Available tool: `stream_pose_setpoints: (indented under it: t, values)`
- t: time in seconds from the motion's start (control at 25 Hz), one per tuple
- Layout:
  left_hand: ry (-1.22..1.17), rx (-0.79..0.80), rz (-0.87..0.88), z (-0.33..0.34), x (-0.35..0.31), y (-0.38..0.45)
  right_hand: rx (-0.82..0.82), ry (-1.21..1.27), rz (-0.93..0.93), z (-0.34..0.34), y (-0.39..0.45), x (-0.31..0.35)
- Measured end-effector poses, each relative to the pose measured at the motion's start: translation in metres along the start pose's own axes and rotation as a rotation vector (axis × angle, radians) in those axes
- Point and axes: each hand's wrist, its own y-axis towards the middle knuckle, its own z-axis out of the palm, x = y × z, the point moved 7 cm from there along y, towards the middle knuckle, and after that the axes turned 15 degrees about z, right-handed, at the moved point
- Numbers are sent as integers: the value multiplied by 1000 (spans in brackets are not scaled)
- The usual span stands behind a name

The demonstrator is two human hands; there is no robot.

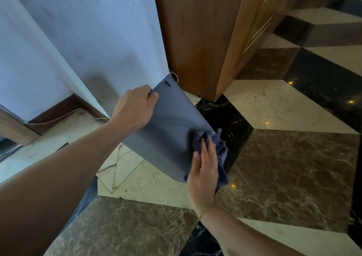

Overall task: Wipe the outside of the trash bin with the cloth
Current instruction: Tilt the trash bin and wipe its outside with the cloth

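Observation:
A grey plastic trash bin (166,126) is lifted off the floor and tilted, its smooth outer wall facing me. My left hand (135,108) grips its upper left edge, fingers curled over the rim. A crumpled dark blue cloth (217,148) lies against the bin's lower right side. My right hand (203,171) presses on the cloth with fingers spread flat. The bin's opening is hidden from me.
A white wall (94,32) rises behind the bin, with a wooden cabinet (197,36) right beside it. A thin white cable (58,118) runs along the skirting at left. Patterned marble floor (284,167) in cream, brown and black spreads to the right and below.

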Motion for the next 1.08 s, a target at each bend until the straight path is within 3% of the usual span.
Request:
stream_pose_setpoints:
  t: [0.16, 0.36, 0.64, 0.8, 0.88, 1.0, 1.08]
  values:
    - [-23, 6, 71, 1, -17, -4, 176, -33, -230, 32, -14, 77]
    - [-57, -15, 15, 0, -10, -8, 112, -140, -429, 41, 20, 99]
    - [-51, -46, -113, -7, 17, -15, -88, -124, -14, -14, 57, -8]
    - [2, -43, -81, -5, 3, -10, -120, -16, 369, -31, 36, -56]
    - [25, -38, -81, -5, 2, -11, -101, -44, 322, -25, 28, -47]
    - [22, -27, -83, -5, -4, -14, -62, -46, 71, -7, 10, -11]
    - [2, -5, -53, -3, -15, -15, -10, 10, 3, 4, 2, 22]
